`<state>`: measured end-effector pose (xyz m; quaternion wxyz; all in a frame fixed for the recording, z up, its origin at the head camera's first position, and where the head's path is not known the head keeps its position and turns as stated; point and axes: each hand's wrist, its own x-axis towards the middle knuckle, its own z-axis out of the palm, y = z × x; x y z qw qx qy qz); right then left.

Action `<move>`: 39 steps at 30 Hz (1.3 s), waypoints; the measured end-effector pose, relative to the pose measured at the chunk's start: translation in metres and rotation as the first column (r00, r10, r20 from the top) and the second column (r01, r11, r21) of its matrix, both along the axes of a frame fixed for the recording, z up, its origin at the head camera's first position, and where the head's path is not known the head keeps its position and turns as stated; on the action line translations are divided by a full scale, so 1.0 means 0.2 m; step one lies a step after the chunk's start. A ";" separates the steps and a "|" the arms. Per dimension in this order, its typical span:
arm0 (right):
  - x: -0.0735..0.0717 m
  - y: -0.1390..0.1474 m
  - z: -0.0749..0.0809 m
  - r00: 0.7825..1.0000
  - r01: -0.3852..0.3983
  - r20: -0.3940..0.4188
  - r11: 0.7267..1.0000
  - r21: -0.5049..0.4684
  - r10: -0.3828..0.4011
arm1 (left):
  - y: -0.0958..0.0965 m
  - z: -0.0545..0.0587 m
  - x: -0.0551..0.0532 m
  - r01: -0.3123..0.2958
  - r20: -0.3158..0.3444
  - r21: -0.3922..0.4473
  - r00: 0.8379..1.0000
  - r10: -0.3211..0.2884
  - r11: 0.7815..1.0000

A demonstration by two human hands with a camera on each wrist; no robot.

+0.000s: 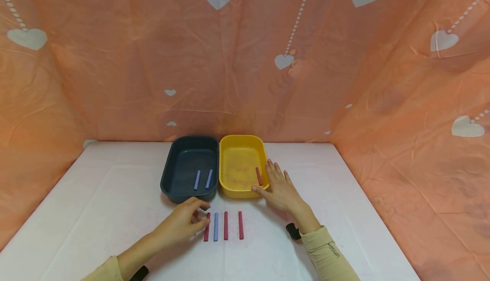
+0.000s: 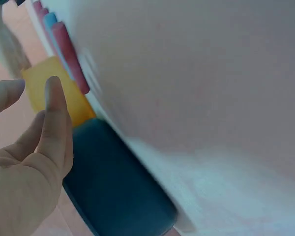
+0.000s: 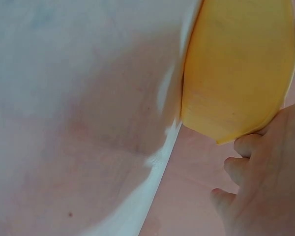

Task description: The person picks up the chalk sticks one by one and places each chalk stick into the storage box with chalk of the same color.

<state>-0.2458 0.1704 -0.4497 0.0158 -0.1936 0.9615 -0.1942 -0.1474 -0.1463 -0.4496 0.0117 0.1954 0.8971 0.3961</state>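
In the head view my left hand [image 1: 183, 220] hovers over the table at the leftmost red chalk stick [image 1: 206, 230], thumb and forefinger apart with nothing between them. Beside that stick lie a blue-violet chalk stick [image 1: 216, 226] and two more red sticks [image 1: 226, 225], in a row. My right hand [image 1: 281, 191] rests against the right side of a yellow tray [image 1: 239, 194], fingers stretched along its wall and thumb at the near corner of the rim. A red chalk stick [image 1: 259, 176] lies inside. The dark blue tray [image 1: 168, 187] next to it holds two blue-violet sticks [image 1: 197, 180].
Both trays stand side by side on a white-covered table [image 1: 126, 187], close to its back edge. An orange cloth [image 1: 160, 51] with white hearts hangs behind and at both sides. Dark bands [image 1: 293, 231] sit on the wrists.
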 end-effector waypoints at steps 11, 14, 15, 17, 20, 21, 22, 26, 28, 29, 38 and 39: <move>0.00 0.00 -0.01 1.000 -0.008 -0.005 1.000 -0.001 0.008 | 0.07 -0.04 0.02 -0.053 0.066 -0.175 0.996 0.065 0.983; 0.00 -0.01 -0.01 1.000 -0.009 -0.007 1.000 -0.004 0.009 | 0.07 -0.04 0.02 -0.057 0.061 -0.203 0.996 0.071 0.977; 0.00 -0.01 -0.01 1.000 -0.009 -0.011 1.000 -0.005 0.009 | 0.07 -0.04 0.01 -0.056 0.062 -0.210 0.996 0.071 0.976; 0.00 -0.01 -0.01 1.000 -0.009 -0.016 1.000 -0.005 0.009 | 0.08 -0.04 0.01 -0.058 0.070 -0.219 0.995 0.075 0.974; 0.00 -0.01 -0.01 1.000 -0.004 -0.014 1.000 -0.006 0.004 | 0.08 -0.04 0.00 -0.057 0.091 -0.225 0.993 0.079 0.973; 0.00 -0.01 -0.01 1.000 -0.004 -0.013 1.000 -0.008 0.004 | 0.08 -0.04 0.00 -0.059 0.100 -0.226 0.991 0.083 0.972; 0.00 -0.01 -0.01 1.000 -0.003 -0.012 1.000 -0.007 0.003 | 0.08 -0.03 0.00 -0.061 0.108 -0.227 0.990 0.087 0.972; 0.00 -0.01 -0.01 1.000 -0.004 -0.010 1.000 -0.013 0.004 | 0.09 -0.03 0.00 -0.069 0.120 -0.240 0.988 0.100 0.968; 0.00 0.00 -0.01 1.000 -0.003 -0.007 1.000 -0.012 0.003 | 0.09 -0.03 0.00 -0.073 0.117 -0.241 0.988 0.104 0.968; 0.00 0.00 0.00 1.000 -0.003 -0.007 1.000 -0.011 0.003 | 0.09 -0.03 -0.01 -0.077 0.113 -0.240 0.988 0.106 0.968; 0.00 0.00 0.00 1.000 -0.003 -0.012 1.000 -0.014 0.003 | 0.08 -0.01 -0.03 -0.103 0.151 -0.185 0.980 0.132 0.977; 0.00 0.00 -0.01 1.000 -0.004 -0.012 1.000 -0.016 0.004 | 0.08 -0.01 -0.03 -0.106 0.152 -0.176 0.979 0.134 0.979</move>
